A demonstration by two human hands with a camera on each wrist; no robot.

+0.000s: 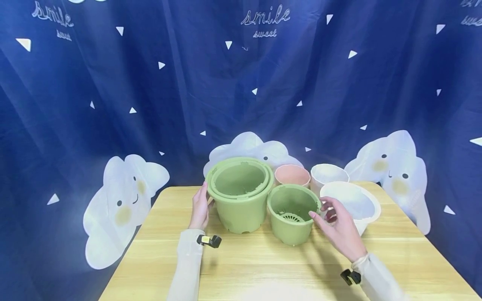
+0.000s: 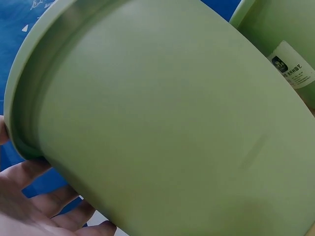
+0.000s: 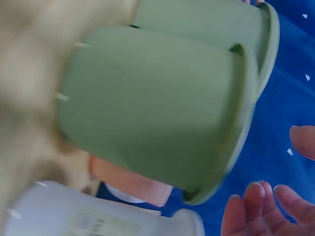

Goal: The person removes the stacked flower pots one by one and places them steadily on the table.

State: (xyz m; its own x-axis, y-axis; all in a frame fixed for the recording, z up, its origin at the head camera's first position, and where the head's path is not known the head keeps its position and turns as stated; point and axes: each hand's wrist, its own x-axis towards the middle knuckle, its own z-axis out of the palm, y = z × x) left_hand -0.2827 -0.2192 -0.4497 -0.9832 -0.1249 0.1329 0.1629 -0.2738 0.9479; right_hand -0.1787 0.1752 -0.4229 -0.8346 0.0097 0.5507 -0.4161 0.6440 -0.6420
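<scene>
A large green flowerpot [image 1: 241, 215] stands on the table, with another green pot [image 1: 241, 177] nested inside it. My left hand [image 1: 199, 209] grips the large pot's rim at its left side; the left wrist view shows fingers [image 2: 54, 199] curled beneath the rim. To the right is a smaller green flowerpot [image 1: 290, 232], slotted at the bottom, bearing a paper label [image 2: 294, 64]. Beside that pot's right rim is my right hand [image 1: 340, 230], its fingers loosely bent. In the right wrist view, a gap separates the fingers [image 3: 253, 201] from the green pot [image 3: 152, 103].
Behind the small green pot stand a pink pot [image 1: 292, 173] and a white pot [image 1: 329, 172]. A wider white pot [image 1: 367, 221] is just behind my right hand. The wooden table [image 1: 150, 263] ends at a blue curtain [image 1: 211, 83] printed with clouds.
</scene>
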